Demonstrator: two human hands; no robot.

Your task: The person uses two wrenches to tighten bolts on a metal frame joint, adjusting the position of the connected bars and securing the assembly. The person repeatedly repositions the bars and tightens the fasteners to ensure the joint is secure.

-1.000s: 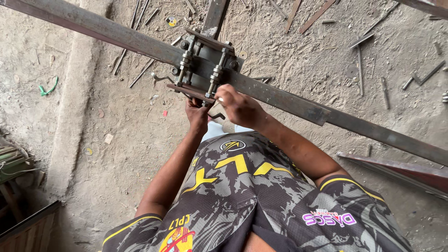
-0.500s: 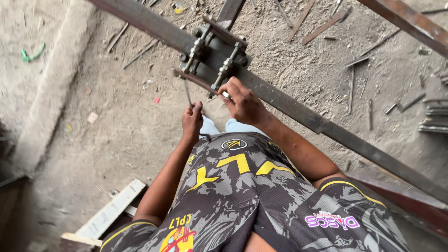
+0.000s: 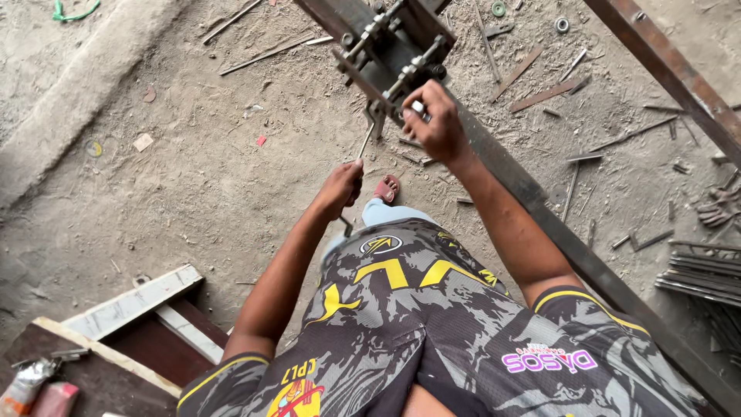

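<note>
A long steel bar (image 3: 540,208) runs diagonally across the head view, with a bolted metal clamp (image 3: 390,50) fixed on it near the top. My right hand (image 3: 440,123) is closed on a bolt end at the clamp's near side. Lower down, my left hand (image 3: 340,189) grips a thin metal wrench (image 3: 363,147) whose upper end reaches the underside of the clamp. My patterned shirt fills the lower middle, and one sandalled foot (image 3: 387,188) shows beneath my hands.
Dusty concrete floor strewn with metal rods and scraps (image 3: 540,93). A second steel bar (image 3: 671,77) crosses the top right. Stacked flat bars (image 3: 702,270) lie at right. Wooden boards (image 3: 139,309) and small tubes (image 3: 31,386) sit at bottom left. A green cord (image 3: 73,11) lies at top left.
The view has swung, so the clamp now sits higher and further right. My left hand has dropped away from the clamp with the wrench. My right hand stays at the clamp.
</note>
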